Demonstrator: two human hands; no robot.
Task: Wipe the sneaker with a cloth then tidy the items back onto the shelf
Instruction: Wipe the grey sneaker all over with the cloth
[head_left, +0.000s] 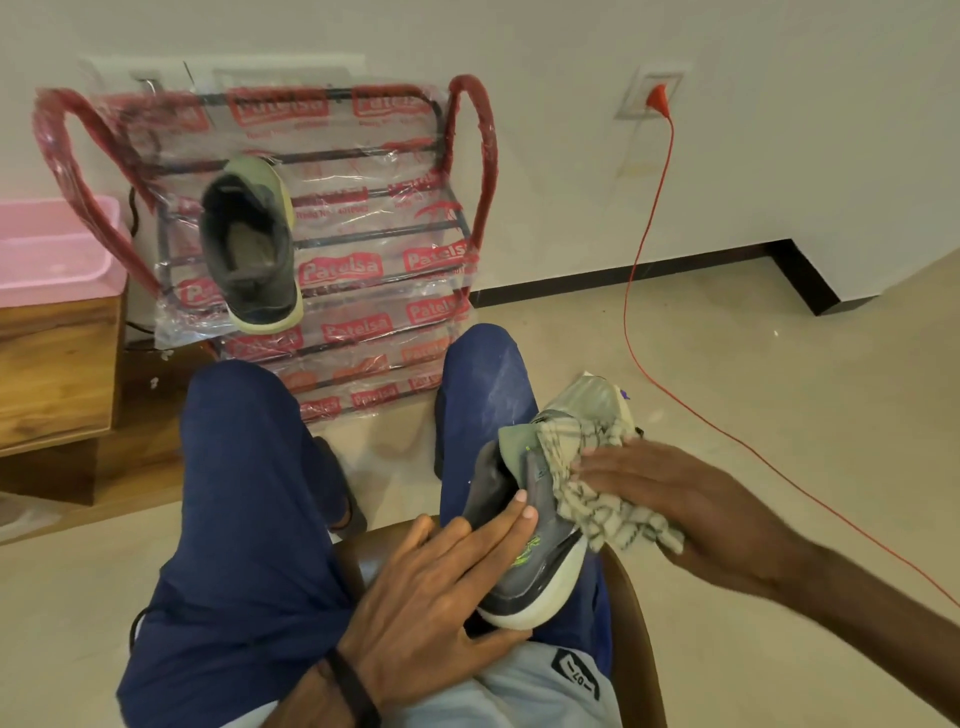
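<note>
A grey sneaker (545, 561) with a pale sole and green marks lies on its side on my right thigh. My left hand (436, 582) holds it at the heel, fingers over the collar and thumb under the sole. My right hand (670, 499) grips a checked cream cloth (597, 493) and presses it on the sneaker's upper. The matching sneaker (249, 244) rests on the red-framed shoe shelf (384, 234), which is still wrapped in printed plastic.
I sit on a brown chair (634, 623) facing the shelf. A pink tub (52, 249) stands on a wooden cabinet (57, 369) at the left. A red cable (644, 249) runs from a wall socket across the floor on the right.
</note>
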